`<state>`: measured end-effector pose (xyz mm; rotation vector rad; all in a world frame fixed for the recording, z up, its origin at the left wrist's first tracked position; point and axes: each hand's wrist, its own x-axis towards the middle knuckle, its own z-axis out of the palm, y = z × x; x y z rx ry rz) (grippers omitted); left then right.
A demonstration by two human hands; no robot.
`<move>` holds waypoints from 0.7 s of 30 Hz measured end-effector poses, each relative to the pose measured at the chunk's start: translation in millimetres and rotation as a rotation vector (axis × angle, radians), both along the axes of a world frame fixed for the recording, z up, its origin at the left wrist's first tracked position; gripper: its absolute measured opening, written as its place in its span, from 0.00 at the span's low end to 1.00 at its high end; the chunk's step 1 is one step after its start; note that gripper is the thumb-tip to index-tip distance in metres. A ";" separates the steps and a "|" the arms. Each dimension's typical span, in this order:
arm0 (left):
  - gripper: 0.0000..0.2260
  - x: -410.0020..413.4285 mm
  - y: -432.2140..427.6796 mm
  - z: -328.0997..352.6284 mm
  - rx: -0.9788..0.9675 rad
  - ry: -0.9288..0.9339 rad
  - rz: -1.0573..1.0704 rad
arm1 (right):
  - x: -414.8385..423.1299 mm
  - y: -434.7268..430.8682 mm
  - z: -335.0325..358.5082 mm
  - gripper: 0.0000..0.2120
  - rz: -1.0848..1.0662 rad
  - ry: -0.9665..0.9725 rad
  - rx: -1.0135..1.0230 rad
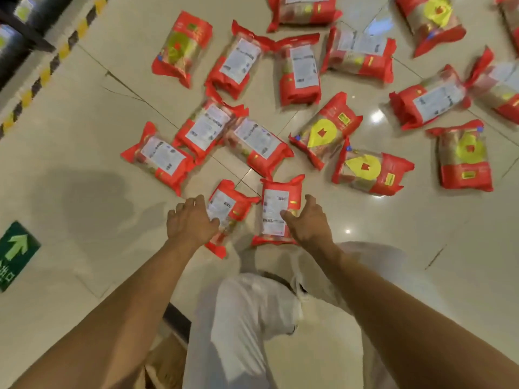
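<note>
Head view: I reach both arms down to the tiled floor [84, 136], where red packets [257, 141] lie scattered; my left hand [192, 220] hovers spread at the left side of the left packet [229, 209], thumb touching its wrapper, gripping nothing; my right hand [307, 220] is likewise open, thumb laid on the label of the right packet [276, 203], fingers beyond its right side; both packets lie between the hands, long axes running away from me, the left one leaning slightly rightward; each hand is nearest its own.
</note>
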<state>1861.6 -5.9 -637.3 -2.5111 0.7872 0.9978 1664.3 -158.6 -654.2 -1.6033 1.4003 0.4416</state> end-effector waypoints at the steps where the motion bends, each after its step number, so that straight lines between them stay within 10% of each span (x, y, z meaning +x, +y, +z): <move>1: 0.28 5.5 -1.6 -29.7 0.013 0.002 0.000 | 1.4 -1.0 -29.8 0.37 -0.029 0.006 0.018; 12: 0.42 66.7 -4.9 -286.7 0.055 0.106 0.137 | -21.7 14.8 -332.2 0.43 -0.237 0.018 0.073; 18: 0.61 100.4 17.5 -347.8 -0.080 0.301 0.364 | 0.7 -3.3 -359.8 0.40 -0.373 -0.083 0.171; 21: 0.33 101.3 19.9 -357.4 -0.092 0.368 0.434 | 1.2 -5.4 -371.6 0.39 -0.389 -0.088 0.222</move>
